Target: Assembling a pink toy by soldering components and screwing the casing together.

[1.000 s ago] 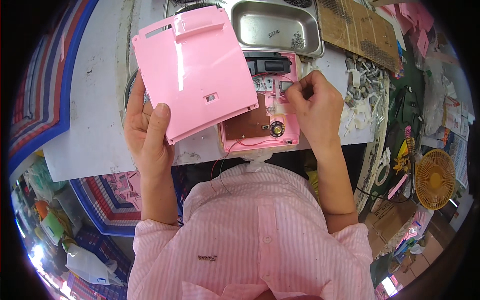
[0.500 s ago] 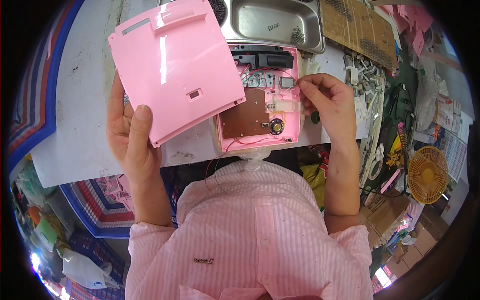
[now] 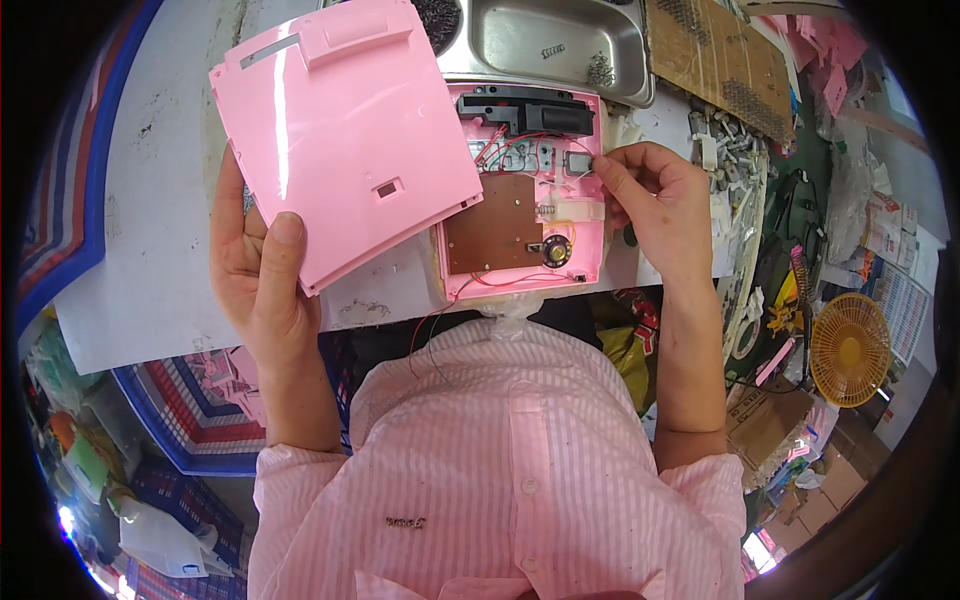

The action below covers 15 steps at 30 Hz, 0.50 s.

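Note:
My left hand (image 3: 262, 260) grips a flat pink plastic cover (image 3: 350, 140) by its lower left edge, thumb on top. The cover is tilted over the table's left half and overlaps a pink housing (image 3: 598, 240). Inside the housing lie a brown circuit board (image 3: 492, 225), a small round speaker (image 3: 557, 251), a black part (image 3: 535, 112) along the far side, and red and green wires. At the housing's right wall my right hand (image 3: 655, 190) has thumb and forefinger pinched together beside a small silvery motor (image 3: 577, 163). Whatever the fingertips hold is too small to make out.
Beyond the housing stands a steel tray (image 3: 560, 50) with springs and a heap of dark screws. Cardboard (image 3: 720, 65) with small metal pieces lies at the far right, above a pile of loose parts (image 3: 735, 165). A blue-rimmed basket (image 3: 190, 420) stands below the table; a yellow fan (image 3: 850, 350) is at right.
My left hand and the cover have shifted very slightly left. The right hand stays pinched at the housing's right wall, almost unmoved.

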Each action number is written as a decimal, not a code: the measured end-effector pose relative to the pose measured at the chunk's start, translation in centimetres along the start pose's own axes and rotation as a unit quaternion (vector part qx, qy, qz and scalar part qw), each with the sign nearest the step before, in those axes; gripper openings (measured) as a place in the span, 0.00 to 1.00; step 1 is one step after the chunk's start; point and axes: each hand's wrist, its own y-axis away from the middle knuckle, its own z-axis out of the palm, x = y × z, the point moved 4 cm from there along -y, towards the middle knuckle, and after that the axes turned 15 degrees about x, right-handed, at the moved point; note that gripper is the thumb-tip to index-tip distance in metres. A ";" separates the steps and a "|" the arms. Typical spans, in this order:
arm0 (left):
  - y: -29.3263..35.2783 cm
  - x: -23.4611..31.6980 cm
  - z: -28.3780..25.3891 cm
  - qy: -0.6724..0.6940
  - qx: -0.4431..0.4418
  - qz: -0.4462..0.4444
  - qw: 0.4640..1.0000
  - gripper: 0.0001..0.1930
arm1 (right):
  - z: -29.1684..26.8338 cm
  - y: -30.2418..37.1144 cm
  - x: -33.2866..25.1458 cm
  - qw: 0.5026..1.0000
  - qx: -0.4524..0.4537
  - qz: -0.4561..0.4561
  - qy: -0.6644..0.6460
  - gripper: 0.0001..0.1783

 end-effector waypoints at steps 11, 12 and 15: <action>0.4 0.1 0.0 0.001 0.009 0.010 1.000 0.37 | 0.1 -0.1 -0.1 1.000 0.002 -0.014 0.001 0.09; 0.5 0.1 0.0 0.003 0.010 0.005 1.000 0.37 | 0.0 -0.2 0.0 1.000 -0.009 0.000 -0.010 0.09; 0.7 0.6 0.2 0.008 0.006 0.013 1.000 0.38 | -1.0 -0.4 0.1 0.998 -0.018 0.000 -0.059 0.12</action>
